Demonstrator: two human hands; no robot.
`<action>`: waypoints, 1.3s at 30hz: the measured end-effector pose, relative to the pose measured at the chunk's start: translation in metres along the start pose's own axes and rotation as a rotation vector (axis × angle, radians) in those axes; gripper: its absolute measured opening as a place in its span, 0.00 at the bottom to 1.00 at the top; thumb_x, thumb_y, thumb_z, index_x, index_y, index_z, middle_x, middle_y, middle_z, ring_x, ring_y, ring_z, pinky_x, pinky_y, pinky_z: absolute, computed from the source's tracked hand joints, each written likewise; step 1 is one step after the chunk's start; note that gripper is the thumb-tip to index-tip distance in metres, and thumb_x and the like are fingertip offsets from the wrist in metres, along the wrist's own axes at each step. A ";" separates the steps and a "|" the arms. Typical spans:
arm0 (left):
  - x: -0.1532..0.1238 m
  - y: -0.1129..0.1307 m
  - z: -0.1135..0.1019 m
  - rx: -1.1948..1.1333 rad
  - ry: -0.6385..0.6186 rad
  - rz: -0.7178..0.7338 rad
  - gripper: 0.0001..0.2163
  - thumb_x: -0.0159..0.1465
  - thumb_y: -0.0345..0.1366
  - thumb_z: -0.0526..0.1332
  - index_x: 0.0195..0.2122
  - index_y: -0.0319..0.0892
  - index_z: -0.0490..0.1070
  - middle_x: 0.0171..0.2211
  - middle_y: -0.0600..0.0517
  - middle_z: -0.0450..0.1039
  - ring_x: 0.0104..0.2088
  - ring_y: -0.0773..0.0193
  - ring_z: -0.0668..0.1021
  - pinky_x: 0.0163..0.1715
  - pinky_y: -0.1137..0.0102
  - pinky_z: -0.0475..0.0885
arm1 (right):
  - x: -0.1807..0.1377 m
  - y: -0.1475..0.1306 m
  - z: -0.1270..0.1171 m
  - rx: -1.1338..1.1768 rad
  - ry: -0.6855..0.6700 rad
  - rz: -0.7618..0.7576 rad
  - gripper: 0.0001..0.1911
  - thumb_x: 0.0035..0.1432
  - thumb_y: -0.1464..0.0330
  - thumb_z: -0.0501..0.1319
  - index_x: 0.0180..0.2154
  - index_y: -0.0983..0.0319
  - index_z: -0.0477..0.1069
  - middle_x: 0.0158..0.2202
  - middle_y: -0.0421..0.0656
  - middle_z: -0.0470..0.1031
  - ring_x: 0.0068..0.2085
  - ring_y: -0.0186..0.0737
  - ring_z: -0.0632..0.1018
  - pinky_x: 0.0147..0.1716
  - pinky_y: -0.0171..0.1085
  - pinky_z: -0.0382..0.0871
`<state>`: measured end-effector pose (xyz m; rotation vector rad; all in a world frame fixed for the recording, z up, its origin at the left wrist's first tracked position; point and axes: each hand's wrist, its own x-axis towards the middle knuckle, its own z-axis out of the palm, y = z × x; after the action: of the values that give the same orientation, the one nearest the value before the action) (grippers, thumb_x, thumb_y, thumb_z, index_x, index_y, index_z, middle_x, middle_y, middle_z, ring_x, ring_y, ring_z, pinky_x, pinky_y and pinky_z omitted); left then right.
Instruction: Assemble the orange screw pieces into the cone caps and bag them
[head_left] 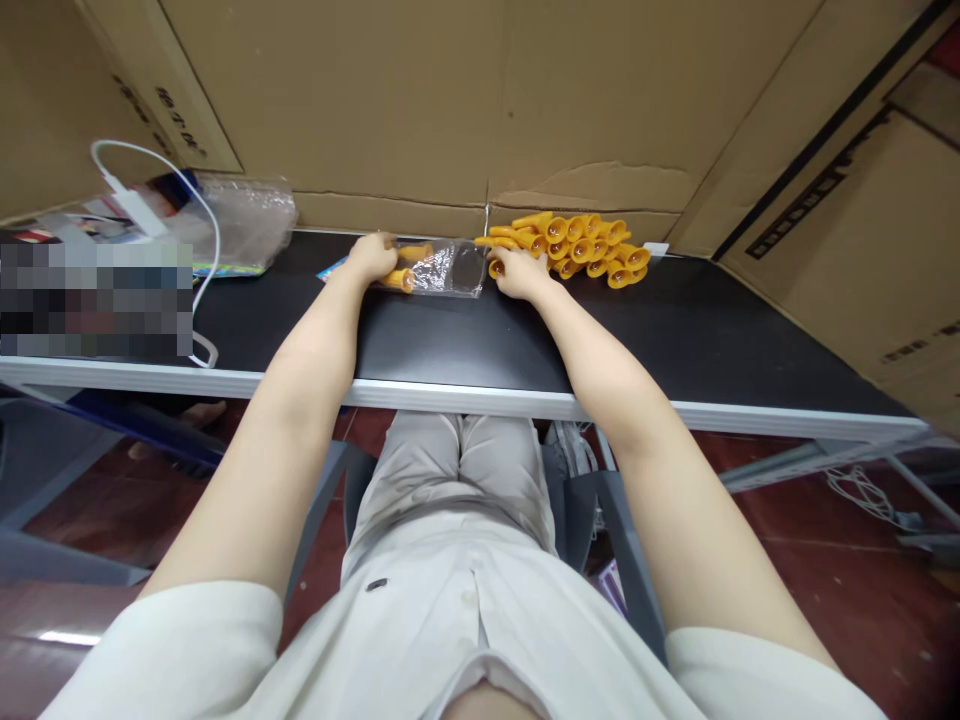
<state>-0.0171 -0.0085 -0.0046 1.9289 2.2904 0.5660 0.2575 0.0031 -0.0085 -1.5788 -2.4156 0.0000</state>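
Note:
My left hand is closed on the left end of a clear plastic bag lying flat on the table. Inside the bag are yellow plastic pieces with flared, funnel-like ends. A bit of blue printed card shows beside that hand. To the right, my right hand reaches into the left side of a pile of the same yellow funnel-ended pieces. Its fingers are curled around a yellow piece at the pile's left edge; the grip is partly hidden.
Cardboard walls stand behind the black table. More clear bags and a white cable lie at the left, near a blurred-out patch. A small white piece sits behind the pile. A metal edge runs along the front.

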 end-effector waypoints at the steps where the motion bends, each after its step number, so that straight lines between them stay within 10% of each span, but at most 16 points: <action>1: 0.002 -0.001 0.002 -0.003 -0.037 0.038 0.32 0.71 0.34 0.52 0.75 0.39 0.73 0.75 0.45 0.72 0.75 0.50 0.74 0.74 0.67 0.67 | 0.001 0.001 0.001 0.015 0.008 -0.007 0.31 0.66 0.76 0.56 0.68 0.61 0.76 0.70 0.57 0.77 0.71 0.68 0.75 0.71 0.75 0.61; 29: 0.009 -0.006 0.008 -0.018 -0.097 0.077 0.32 0.69 0.34 0.54 0.73 0.38 0.75 0.71 0.41 0.77 0.71 0.46 0.78 0.70 0.65 0.71 | 0.000 -0.013 -0.024 0.187 0.431 0.048 0.31 0.84 0.63 0.39 0.65 0.65 0.76 0.62 0.56 0.81 0.59 0.51 0.80 0.63 0.47 0.72; 39: 0.013 -0.009 0.010 -0.041 -0.074 0.084 0.34 0.65 0.33 0.57 0.73 0.44 0.76 0.72 0.47 0.76 0.72 0.44 0.77 0.73 0.59 0.70 | -0.018 -0.051 -0.016 0.077 0.206 -0.104 0.23 0.76 0.72 0.51 0.61 0.63 0.79 0.57 0.53 0.83 0.58 0.53 0.81 0.59 0.46 0.73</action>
<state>-0.0243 0.0048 -0.0150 2.0003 2.1457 0.5356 0.2220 -0.0362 0.0101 -1.3484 -2.3055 -0.0836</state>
